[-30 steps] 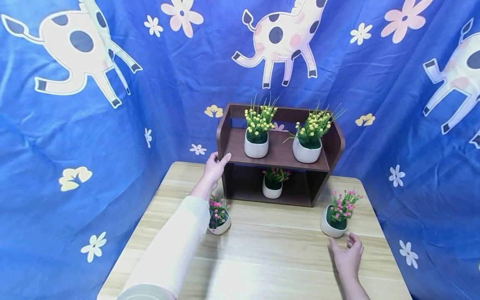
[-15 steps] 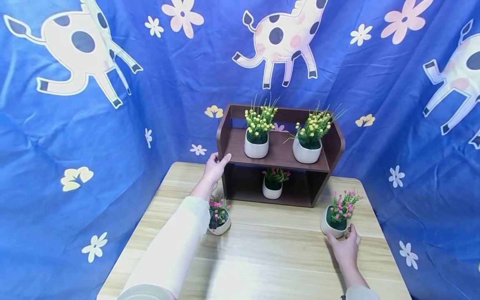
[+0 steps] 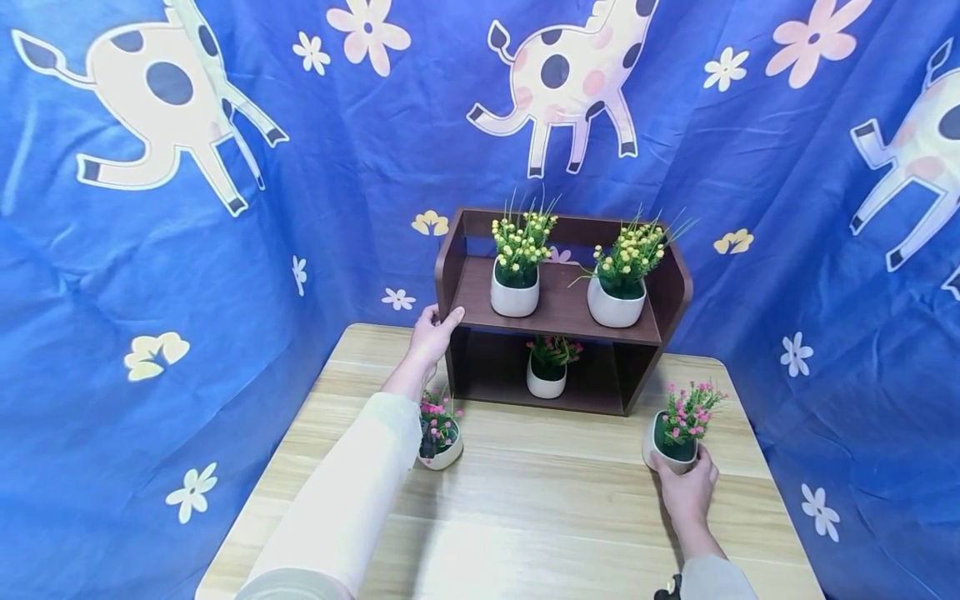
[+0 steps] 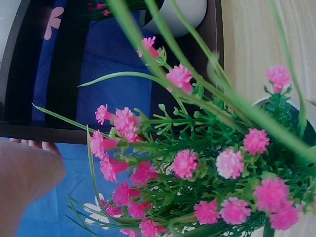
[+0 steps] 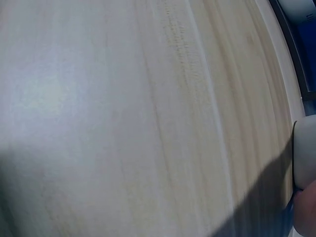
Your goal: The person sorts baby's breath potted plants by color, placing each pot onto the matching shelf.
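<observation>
My left hand [image 3: 431, 340] grips the left side panel of a dark brown two-tier shelf [image 3: 555, 325], thumb in front. In the left wrist view its fingers [image 4: 49, 146] lie against the panel's outer side. Under that forearm stands a white pot of pink flowers [image 3: 441, 446], partly hidden by the sleeve; its blooms [image 4: 185, 163] fill the left wrist view. At the table's right, my right hand [image 3: 690, 492] holds another white pot of pink flowers [image 3: 670, 442] by its near side. The right wrist view shows only a thumb [image 5: 306, 210] against that pot [image 5: 306, 153].
Two white pots of yellow flowers, one left [image 3: 514, 287] and one right [image 3: 617, 296], stand on the upper tier. A pot of pink flowers [image 3: 547, 375] sits in the lower tier. Blue patterned curtain [image 3: 360, 167] encloses the light wooden table [image 3: 525, 492].
My right hand has moved forward to the right pink-flower pot and closed its thumb and fingers around the near side. The left hand has stayed on the shelf panel.
</observation>
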Demonstrator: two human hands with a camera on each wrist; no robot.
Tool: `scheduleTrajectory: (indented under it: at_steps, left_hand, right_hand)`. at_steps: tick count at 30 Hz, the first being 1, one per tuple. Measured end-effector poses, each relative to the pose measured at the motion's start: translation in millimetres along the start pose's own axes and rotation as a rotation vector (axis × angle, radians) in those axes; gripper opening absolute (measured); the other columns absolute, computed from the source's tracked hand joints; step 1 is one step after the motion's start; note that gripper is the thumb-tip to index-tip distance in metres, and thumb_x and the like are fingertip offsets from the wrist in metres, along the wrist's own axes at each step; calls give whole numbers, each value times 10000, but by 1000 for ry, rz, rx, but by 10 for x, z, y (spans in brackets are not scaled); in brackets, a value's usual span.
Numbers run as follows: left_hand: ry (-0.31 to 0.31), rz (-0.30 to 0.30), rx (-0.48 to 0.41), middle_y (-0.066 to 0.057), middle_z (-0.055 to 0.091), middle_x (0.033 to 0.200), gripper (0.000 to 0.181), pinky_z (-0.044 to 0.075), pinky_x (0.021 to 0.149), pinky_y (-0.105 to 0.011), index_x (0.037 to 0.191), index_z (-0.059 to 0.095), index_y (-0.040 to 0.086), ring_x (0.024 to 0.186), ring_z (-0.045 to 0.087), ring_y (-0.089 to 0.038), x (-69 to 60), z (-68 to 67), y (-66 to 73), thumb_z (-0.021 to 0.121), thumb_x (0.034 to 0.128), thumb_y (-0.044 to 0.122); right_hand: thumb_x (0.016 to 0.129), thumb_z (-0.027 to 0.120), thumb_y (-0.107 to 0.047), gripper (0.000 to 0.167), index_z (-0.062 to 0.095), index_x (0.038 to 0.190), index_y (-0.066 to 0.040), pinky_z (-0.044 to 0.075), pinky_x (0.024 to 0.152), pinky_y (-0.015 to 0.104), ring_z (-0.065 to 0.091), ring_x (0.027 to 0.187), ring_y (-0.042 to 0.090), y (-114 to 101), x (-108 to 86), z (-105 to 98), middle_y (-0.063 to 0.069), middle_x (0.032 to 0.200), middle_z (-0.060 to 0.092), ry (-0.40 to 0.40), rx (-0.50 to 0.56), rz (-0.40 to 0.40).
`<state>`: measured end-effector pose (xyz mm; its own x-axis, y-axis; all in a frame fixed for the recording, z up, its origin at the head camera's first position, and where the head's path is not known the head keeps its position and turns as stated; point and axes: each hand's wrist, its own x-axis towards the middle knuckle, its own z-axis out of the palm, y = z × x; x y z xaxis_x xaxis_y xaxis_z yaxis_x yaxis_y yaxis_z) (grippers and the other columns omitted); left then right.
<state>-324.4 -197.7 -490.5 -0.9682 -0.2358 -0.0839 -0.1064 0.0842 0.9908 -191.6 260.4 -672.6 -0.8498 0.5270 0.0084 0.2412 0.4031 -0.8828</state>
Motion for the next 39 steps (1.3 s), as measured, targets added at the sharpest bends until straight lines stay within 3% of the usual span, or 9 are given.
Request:
scheduleTrajectory:
  at_steps: [11,20,35,37,39]
  left_hand:
    - [-6,-4,-7,-216,517,1598,629,368,1314,-494,1529,479,38,1501,481,-336,16,26,6,701,1059,393]
    - [-10,-4,13,-211,503,1619,648,364,1321,-488,1539,472,42,1528,468,-343,24,31,-14,696,1060,416]
    - [-9,-4,51,-215,505,1569,646,363,1312,-490,1533,470,35,1441,479,-322,31,0,19,686,1063,422]
    - [-10,-7,54,-221,505,1577,651,361,1317,-492,1537,466,30,1451,480,-328,25,-14,28,685,1063,420]
    - [-10,-9,56,-223,499,1585,652,355,1322,-492,1537,465,29,1460,474,-331,25,-26,29,686,1063,418]
  right_hand:
    - [918,855,-236,972,280,1625,102,294,1273,686,361,1485,562,35,11,-10,412,1571,342,4,-19,-12]
    - [900,878,-194,990,286,1640,91,321,1291,650,393,1511,568,46,-15,-29,401,1600,336,6,43,20]
    - [892,891,-166,941,354,1628,69,372,1262,616,463,1479,505,-17,-183,-45,364,1547,402,42,85,-5]
    - [896,888,-172,927,365,1624,64,396,1250,594,494,1460,487,-36,-225,-23,350,1529,416,36,85,-12]
    - [895,892,-180,918,379,1620,55,429,1253,495,522,1441,471,-52,-267,3,333,1518,434,32,81,-23]
